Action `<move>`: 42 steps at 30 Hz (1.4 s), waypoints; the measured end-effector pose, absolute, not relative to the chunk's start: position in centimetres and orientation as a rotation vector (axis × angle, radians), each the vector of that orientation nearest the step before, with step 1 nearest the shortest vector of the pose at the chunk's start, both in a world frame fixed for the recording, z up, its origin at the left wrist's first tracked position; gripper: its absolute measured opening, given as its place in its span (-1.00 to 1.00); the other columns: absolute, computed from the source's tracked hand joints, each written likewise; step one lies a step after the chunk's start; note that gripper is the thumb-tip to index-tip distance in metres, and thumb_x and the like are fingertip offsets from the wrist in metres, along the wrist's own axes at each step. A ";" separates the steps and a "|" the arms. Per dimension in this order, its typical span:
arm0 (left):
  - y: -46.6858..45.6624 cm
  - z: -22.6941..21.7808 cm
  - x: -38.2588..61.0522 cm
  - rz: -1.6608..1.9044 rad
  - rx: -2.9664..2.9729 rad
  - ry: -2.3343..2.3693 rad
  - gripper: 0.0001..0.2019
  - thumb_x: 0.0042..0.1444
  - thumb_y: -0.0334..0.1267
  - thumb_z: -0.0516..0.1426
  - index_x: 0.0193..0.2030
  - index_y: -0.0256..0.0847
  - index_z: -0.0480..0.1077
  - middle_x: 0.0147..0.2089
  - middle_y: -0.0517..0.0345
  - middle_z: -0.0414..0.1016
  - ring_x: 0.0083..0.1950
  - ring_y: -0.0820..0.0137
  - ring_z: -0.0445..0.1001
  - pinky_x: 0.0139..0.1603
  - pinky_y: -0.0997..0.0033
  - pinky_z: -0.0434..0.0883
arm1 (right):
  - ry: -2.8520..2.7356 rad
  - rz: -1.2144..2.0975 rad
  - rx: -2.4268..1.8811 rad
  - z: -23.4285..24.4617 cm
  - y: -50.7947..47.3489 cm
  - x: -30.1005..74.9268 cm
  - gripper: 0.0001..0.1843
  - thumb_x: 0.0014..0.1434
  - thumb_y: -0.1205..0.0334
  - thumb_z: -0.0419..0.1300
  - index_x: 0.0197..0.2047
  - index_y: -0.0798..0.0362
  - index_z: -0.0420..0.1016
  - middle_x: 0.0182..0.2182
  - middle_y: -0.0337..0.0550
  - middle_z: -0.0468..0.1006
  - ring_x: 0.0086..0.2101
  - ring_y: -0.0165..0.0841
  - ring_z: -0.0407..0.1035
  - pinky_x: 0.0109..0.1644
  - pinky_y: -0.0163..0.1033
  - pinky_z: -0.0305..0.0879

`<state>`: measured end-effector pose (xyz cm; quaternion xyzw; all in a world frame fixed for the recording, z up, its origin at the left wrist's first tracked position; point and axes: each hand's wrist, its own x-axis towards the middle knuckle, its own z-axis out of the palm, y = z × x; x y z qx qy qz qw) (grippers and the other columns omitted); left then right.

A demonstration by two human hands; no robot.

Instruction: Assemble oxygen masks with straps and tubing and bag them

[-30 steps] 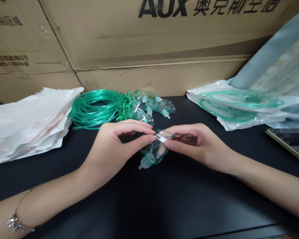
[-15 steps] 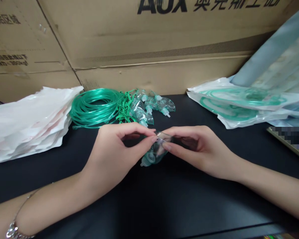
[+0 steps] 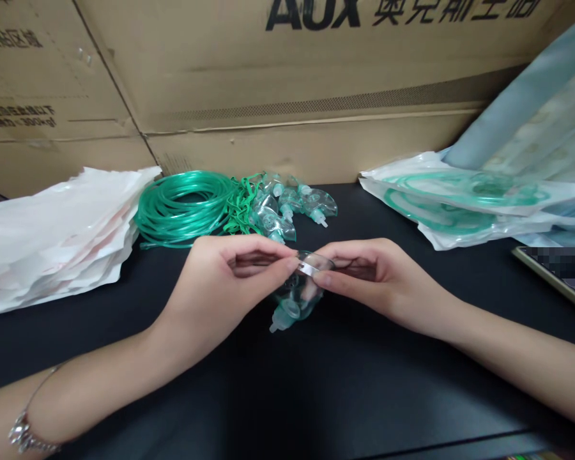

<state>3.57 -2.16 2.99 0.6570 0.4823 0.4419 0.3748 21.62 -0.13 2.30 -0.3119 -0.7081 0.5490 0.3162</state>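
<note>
A clear greenish oxygen mask (image 3: 301, 300) is held between my two hands over the black table, its pale green connector pointing down toward me. A shiny metal nose strip (image 3: 308, 269) shows at its upper edge. My left hand (image 3: 239, 275) pinches the strip's left end between thumb and fingertips. At the other end, the thumb and forefinger of my right hand (image 3: 378, 275) are closed on the mask edge and strip. Just beyond lie several similar masks (image 3: 273, 217), beside a tangle of green elastic straps (image 3: 243, 207).
A coil of green tubing (image 3: 184, 204) sits behind my left hand. White wrappers (image 3: 57, 230) are stacked at the left; packaged tubing sets (image 3: 450, 198) lie at the right. A phone-like device (image 3: 556, 281) is at the right edge. Cardboard boxes (image 3: 287, 83) stand at the back.
The mask has tilted slightly, with its connector now a little lower and the metal strip showing more plainly. Both hands stay pinched at nearly the same place.
</note>
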 end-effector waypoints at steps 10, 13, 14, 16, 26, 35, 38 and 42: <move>-2.3 1.5 3.9 1.291 2.085 1.310 -0.92 -0.11 -0.35 0.25 -0.40 -0.23 0.53 -0.30 0.21 0.60 -0.25 0.39 0.56 -0.15 0.58 0.48 | -1.920 1.296 -0.901 1.7 0.0 21.4 -0.87 0.05 0.22 0.20 -0.38 0.13 0.44 -0.41 -0.21 0.47 -0.35 -0.43 0.36 -0.25 -0.33 0.31; -2.4 1.4 3.8 1.288 2.284 1.265 -0.93 -0.06 -0.39 0.21 -0.40 -0.30 0.53 -0.29 0.14 0.60 -0.24 0.41 0.56 -0.13 0.65 0.45 | -1.950 1.219 -0.901 1.8 -0.2 21.5 -0.88 0.05 0.23 0.20 -0.40 0.12 0.46 -0.42 -0.21 0.48 -0.35 -0.40 0.36 -0.25 -0.31 0.30; -2.5 1.5 3.8 1.283 2.321 1.250 -0.93 -0.04 -0.40 0.20 -0.39 -0.31 0.53 -0.29 0.13 0.60 -0.24 0.41 0.56 -0.13 0.67 0.45 | -1.953 1.197 -0.894 1.8 -0.3 21.5 -0.89 0.05 0.23 0.20 -0.40 0.11 0.47 -0.41 -0.20 0.49 -0.34 -0.39 0.36 -0.24 -0.30 0.30; -2.6 1.5 3.9 1.272 2.361 1.224 -0.92 -0.02 -0.42 0.18 -0.37 -0.32 0.52 -0.28 0.13 0.59 -0.23 0.43 0.56 -0.13 0.70 0.44 | -1.955 1.165 -0.875 1.9 -0.4 21.5 -0.90 0.05 0.24 0.20 -0.39 0.10 0.47 -0.39 -0.20 0.50 -0.32 -0.38 0.37 -0.21 -0.29 0.31; -2.7 1.3 3.9 1.226 2.411 1.165 -0.90 0.04 -0.42 0.13 -0.35 -0.32 0.50 -0.23 0.14 0.59 -0.15 0.49 0.53 -0.04 0.79 0.35 | -1.956 1.149 -0.824 1.9 -0.3 21.6 -0.94 0.05 0.30 0.20 -0.38 0.10 0.49 -0.38 -0.21 0.50 -0.31 -0.39 0.38 -0.21 -0.31 0.30; -2.4 1.1 3.8 1.202 2.059 1.242 -0.79 0.02 -0.27 0.16 -0.19 -0.25 0.48 -0.17 0.16 0.57 -0.21 0.43 0.55 -0.16 0.58 0.48 | -1.980 1.206 -0.763 1.8 0.1 21.8 -0.85 0.12 0.27 0.13 -0.23 0.06 0.47 -0.31 -0.23 0.51 -0.27 -0.42 0.39 -0.18 -0.35 0.32; -2.5 1.1 3.9 1.173 1.950 1.244 -0.79 0.01 -0.26 0.16 -0.20 -0.25 0.48 -0.19 0.17 0.57 -0.25 0.43 0.55 -0.19 0.57 0.50 | -1.977 1.245 -0.780 1.7 0.1 21.8 -0.84 0.13 0.27 0.13 -0.23 0.08 0.49 -0.35 -0.24 0.53 -0.32 -0.44 0.41 -0.22 -0.36 0.34; -2.7 1.2 4.0 1.143 1.890 1.199 -0.82 0.01 -0.28 0.15 -0.22 -0.21 0.48 -0.20 0.22 0.58 -0.29 0.46 0.56 -0.21 0.58 0.50 | -1.967 1.258 -0.791 1.9 0.0 21.8 -0.86 0.12 0.26 0.14 -0.28 0.09 0.50 -0.38 -0.23 0.55 -0.32 -0.43 0.43 -0.24 -0.37 0.35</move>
